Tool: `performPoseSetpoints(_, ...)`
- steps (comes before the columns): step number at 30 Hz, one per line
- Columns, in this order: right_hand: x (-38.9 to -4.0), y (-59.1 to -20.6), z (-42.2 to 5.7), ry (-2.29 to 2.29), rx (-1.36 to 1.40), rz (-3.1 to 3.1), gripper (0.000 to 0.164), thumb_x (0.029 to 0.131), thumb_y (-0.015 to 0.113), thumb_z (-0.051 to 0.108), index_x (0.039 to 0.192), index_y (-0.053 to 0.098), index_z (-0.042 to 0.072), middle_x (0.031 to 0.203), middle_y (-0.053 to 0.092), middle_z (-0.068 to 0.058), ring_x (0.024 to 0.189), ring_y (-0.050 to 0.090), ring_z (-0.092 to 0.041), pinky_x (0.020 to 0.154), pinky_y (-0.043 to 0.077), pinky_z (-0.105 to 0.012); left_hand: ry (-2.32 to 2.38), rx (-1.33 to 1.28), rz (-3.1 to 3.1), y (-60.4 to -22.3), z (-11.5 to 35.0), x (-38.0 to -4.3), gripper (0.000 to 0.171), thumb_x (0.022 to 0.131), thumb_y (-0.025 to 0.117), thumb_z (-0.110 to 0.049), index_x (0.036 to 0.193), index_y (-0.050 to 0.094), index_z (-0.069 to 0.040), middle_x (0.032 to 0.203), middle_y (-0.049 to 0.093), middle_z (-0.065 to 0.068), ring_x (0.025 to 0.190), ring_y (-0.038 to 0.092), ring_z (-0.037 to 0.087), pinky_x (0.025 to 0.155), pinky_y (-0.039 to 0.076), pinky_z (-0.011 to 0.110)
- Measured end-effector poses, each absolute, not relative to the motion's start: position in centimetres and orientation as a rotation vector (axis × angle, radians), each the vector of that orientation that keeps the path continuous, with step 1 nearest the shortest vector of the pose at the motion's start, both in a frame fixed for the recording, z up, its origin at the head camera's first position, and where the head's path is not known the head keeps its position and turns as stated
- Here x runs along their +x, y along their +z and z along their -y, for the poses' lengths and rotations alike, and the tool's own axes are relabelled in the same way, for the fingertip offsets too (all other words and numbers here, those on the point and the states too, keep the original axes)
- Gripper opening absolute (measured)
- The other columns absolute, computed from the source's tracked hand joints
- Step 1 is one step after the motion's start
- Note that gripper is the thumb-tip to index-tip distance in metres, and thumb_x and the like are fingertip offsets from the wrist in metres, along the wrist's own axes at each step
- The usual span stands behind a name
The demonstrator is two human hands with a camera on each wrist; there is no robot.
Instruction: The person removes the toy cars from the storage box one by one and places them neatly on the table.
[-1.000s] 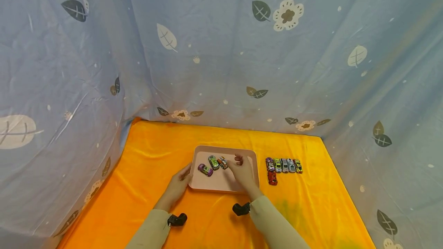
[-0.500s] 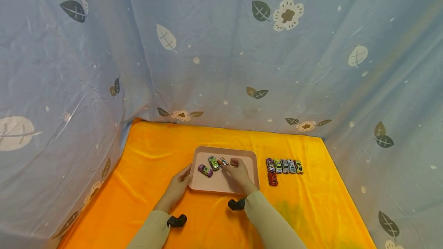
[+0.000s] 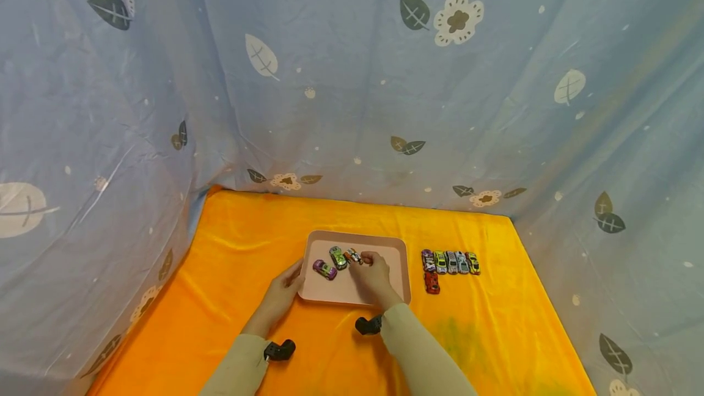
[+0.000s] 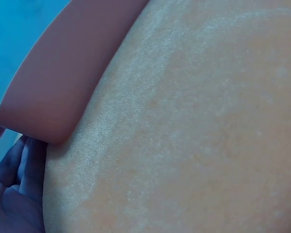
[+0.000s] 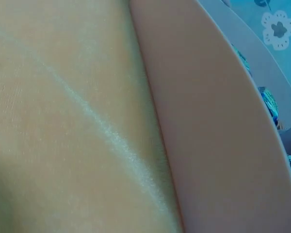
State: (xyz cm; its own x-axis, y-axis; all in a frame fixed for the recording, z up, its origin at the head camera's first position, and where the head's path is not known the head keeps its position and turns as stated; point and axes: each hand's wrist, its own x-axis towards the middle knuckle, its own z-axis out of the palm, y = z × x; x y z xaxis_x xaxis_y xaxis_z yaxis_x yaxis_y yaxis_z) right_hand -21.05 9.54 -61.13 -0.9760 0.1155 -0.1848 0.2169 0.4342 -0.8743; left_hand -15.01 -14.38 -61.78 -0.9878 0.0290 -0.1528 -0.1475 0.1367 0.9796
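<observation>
A shallow pink tray [image 3: 396, 289] stands in front of me in the head view. My left hand [image 3: 279, 295] grips its left edge; in the left wrist view the fingers [image 4: 24, 179] lie against the outer wall. Over the tray, my right hand [image 3: 375, 275] pinches an orange and white toy car [image 3: 354, 255] at its right end. The hand covers part of that car. Just left of it sits a green toy car [image 3: 338, 258], and a purple and yellow-green toy car [image 3: 324, 269] lies nearer the left wall.
Right of the tray, several toy cars [image 3: 452, 262] stand side by side in a row on the orange cloth [image 3: 495, 335]. A red toy car [image 3: 431, 283] is below the row's left end. Patterned blue-grey curtains [image 3: 352, 78] enclose the back and sides.
My right hand has moved left and closed in on the orange and white car, which has turned a little. The left hand has stayed at the tray's edge.
</observation>
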Motion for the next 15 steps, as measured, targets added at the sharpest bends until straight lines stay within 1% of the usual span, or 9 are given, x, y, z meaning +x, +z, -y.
performPoseSetpoints(6,-20.93,-60.98,-9.26,-1.576,0.337,-2.596,0.041,0.082,0.076,0.027,0.116,0.063,0.008,0.106,0.056,-0.006,0.105,0.044,-0.028,0.087,0.044,-0.042,1.968,-0.137,-2.256,-61.58,14.40,-14.99,0.050,0.101,0.054,-0.023,0.149,0.041,-0.020,0.148,0.044,0.006,0.137,0.037,0.026,0.109,0.033,0.045)
performPoseSetpoints(15,-21.15,-61.08,-8.95,-1.530,0.355,-2.638,0.038,0.080,0.076,0.027,0.113,0.066,0.011,0.109,0.055,-0.007,0.106,0.041,-0.029,0.086,0.040,-0.044,1.958,-0.133,-2.276,-61.79,14.50,-15.08,0.049,0.101,0.053,-0.024,0.149,0.041,-0.022,0.147,0.044,0.007,0.137,0.037,0.027,0.109,0.033,0.046)
